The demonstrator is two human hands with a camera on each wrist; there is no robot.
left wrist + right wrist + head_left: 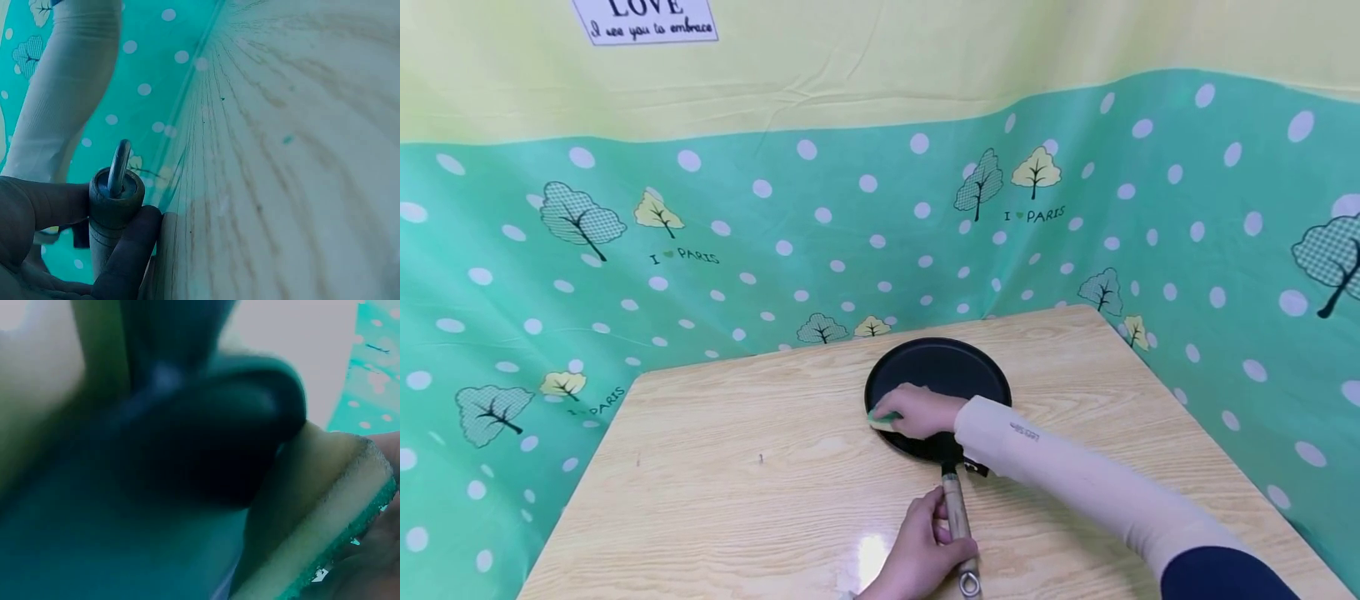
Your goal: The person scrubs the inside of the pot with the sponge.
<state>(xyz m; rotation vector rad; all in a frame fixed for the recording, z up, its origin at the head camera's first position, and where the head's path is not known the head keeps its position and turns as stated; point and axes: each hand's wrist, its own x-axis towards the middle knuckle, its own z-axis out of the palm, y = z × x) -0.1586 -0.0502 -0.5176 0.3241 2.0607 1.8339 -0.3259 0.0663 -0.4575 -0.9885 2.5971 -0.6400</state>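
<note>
Head view shows the person's left hand (921,542) gripping the brown wooden handle (956,507) of a round, flat black pan (940,367), which lies on the pale wood-grain desk (737,467) beneath the right hand (919,410), itself holding a green-and-cream sponge (882,423) at the rim.

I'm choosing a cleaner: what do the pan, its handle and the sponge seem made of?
Pan: probably metal with a dark coating, being smooth and black. Handle: likely dull wood, given its streaky brown look. Sponge: apparently foam, pale and thick, with a rough green scouring layer.
</note>
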